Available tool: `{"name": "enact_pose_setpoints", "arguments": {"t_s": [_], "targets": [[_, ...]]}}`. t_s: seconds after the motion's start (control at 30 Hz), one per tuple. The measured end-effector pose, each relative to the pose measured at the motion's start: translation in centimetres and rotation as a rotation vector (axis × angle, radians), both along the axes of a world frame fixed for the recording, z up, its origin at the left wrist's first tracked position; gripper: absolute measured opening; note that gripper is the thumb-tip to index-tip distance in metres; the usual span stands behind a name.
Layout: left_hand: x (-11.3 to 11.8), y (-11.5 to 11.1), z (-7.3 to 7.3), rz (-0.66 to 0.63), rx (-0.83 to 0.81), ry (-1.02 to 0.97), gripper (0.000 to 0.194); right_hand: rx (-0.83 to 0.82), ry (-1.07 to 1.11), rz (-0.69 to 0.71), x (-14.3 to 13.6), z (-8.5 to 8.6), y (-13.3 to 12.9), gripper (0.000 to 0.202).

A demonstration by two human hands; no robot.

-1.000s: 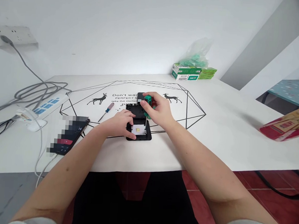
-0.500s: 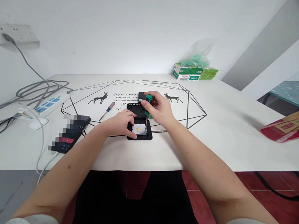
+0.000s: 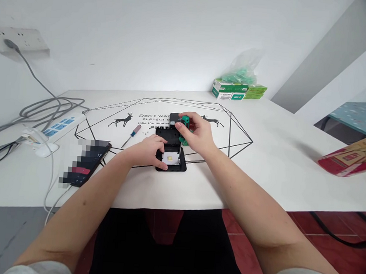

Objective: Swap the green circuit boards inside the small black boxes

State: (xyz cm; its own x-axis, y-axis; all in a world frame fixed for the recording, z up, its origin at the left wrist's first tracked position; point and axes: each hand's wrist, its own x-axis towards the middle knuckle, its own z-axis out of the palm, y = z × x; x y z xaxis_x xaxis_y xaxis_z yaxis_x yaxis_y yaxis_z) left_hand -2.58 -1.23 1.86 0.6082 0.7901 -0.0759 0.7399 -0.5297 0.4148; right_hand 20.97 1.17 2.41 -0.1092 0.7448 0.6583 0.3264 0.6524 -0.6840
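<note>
A black device casing point(image 3: 182, 164) lies on the table with a silvery plate point(image 3: 174, 159) inside, a small gold square at the plate's middle. My left hand point(image 3: 150, 150) grips the casing's left side, thumb along the front edge and fingers at the back. In my right hand point(image 3: 198, 134) is a green-handled screwdriver point(image 3: 185, 122), held nearly upright, its shaft pointing down at the plate's right edge. Directly behind the casing is a black cover piece point(image 3: 166, 136). Farther back lies a black block with a white label point(image 3: 174, 119), partly covered by my right hand.
A second screwdriver point(image 3: 132, 135) lies left of my left hand. A phone point(image 3: 90, 166) with a cable is near my left forearm. A power strip point(image 3: 60, 127) and cords sit at the left. Green boxes point(image 3: 230, 88) stand at the back, a red-and-tan package point(image 3: 351, 157) at the right.
The screwdriver's handle has shifted slightly right and its tilt has changed a little, with my right hand still around it. My left hand stays on the casing.
</note>
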Motion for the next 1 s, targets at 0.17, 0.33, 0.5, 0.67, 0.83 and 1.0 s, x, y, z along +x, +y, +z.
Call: {"name": "enact_pose_setpoints", "arguments": {"t_s": [0.17, 0.33, 0.5, 0.67, 0.83, 1.0], "targets": [[-0.1, 0.0, -0.1, -0.001, 0.002, 0.000, 0.055, -0.004, -0.013, -0.003, -0.1, -0.1, 0.0, 0.054], [-0.1, 0.1, -0.1, -0.003, 0.007, 0.002, 0.055, 0.000, -0.021, 0.005, -0.1, -0.2, 0.0, 0.052], [-0.1, 0.0, 0.0, -0.007, 0.006, -0.001, 0.056, 0.001, 0.021, -0.001, -0.1, -0.2, 0.1, 0.056], [0.0, -0.1, 0.0, 0.002, 0.001, -0.001, 0.053, -0.004, -0.004, 0.005, -0.1, -0.1, 0.0, 0.054], [0.0, -0.2, 0.2, 0.015, -0.015, 0.011, 0.053, -0.034, 0.099, 0.258, 0.2, 0.3, 0.2, 0.051], [-0.1, -0.2, 0.3, 0.006, -0.012, 0.008, 0.052, -0.299, 0.172, 0.622, 1.0, 0.0, 1.2, 0.054]]}}
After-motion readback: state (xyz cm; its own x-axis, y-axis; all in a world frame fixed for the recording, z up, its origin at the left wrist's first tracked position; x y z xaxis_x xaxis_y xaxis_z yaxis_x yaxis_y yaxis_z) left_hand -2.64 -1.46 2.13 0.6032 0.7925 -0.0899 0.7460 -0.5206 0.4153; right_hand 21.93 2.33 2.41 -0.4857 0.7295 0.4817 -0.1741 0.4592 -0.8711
